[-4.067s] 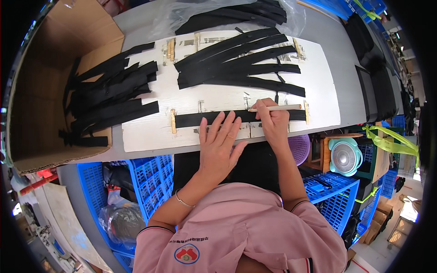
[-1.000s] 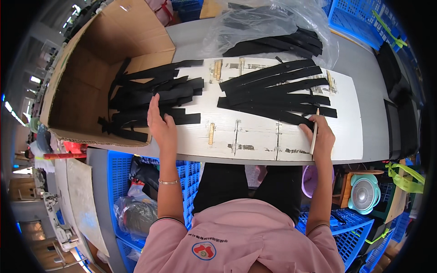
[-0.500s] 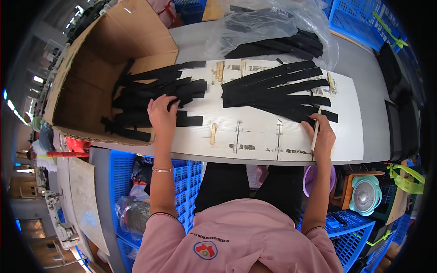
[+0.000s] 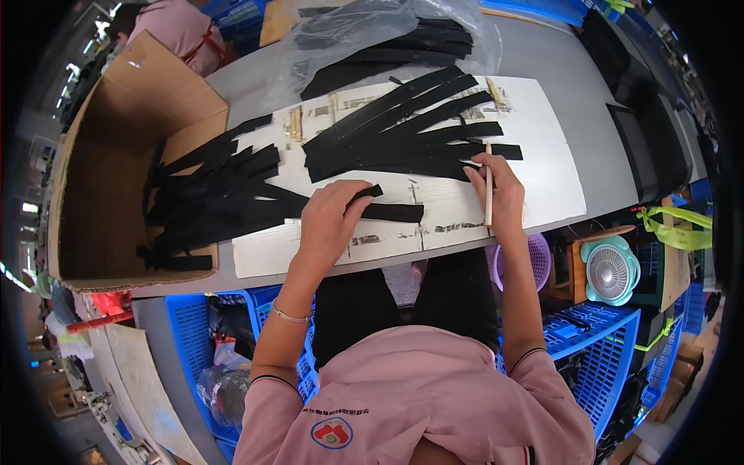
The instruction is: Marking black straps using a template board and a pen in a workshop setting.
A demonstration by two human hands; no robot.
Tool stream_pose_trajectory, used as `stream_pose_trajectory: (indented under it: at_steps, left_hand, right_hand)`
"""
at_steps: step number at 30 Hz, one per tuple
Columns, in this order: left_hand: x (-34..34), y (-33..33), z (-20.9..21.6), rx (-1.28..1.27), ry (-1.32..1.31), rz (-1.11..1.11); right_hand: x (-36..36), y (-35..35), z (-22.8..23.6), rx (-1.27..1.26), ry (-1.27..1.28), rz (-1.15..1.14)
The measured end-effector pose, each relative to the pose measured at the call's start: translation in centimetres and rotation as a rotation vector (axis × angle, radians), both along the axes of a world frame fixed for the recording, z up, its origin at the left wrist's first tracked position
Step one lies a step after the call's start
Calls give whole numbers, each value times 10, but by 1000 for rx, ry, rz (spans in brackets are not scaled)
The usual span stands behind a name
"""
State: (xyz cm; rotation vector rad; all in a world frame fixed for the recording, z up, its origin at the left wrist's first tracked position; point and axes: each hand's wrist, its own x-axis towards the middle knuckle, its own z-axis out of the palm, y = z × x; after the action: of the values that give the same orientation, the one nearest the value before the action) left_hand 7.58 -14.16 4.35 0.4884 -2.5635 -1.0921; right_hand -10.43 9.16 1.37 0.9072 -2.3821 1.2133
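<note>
My left hand (image 4: 329, 221) is closed on a black fabric strip (image 4: 394, 211), whose end sticks out to the right over the white board (image 4: 554, 178). A fan of black fabric strips (image 4: 372, 139) lies on the board ahead of it. At the right ends of this fan, my right hand (image 4: 502, 198) is closed around a slim, pale pencil-like stick (image 4: 489, 205), held upright, with its thumb and forefinger close to the lowest strips. More black strips (image 4: 221, 201) spread from the cardboard box (image 4: 101, 186) on the left up to my left hand.
Clear plastic film (image 4: 298, 58) with black strips (image 4: 395, 50) in it lies at the back. Dark box-like objects (image 4: 647, 136) stand on the table's right end. Under the table are blue crates (image 4: 612, 372) and a small teal fan (image 4: 611, 270). Another person (image 4: 182, 31) is beyond the box.
My left hand has moved right, away from the box, drawing a black strip with it. My right hand stays by the fan's right ends with the stick. The whole view has shifted and tilted.
</note>
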Motion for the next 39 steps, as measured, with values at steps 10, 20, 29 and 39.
stream_pose_trajectory:
  at_steps: [10, 20, 29, 39]
  left_hand:
    - [-29, 56, -4, -216, 157, -384]
    - [-68, 96, -26, 50, 165, -261]
    - [-72, 101, -28, -90, 229, -277]
    - [-22, 34, -21, -216, 162, -52]
  right_hand:
    - [72, 25, -6, -5, 95, 122]
    - [60, 39, -10, 56, 120, -112]
    - [79, 59, -27, 264, 163, 73]
    - [47, 99, -28, 338, 218, -82]
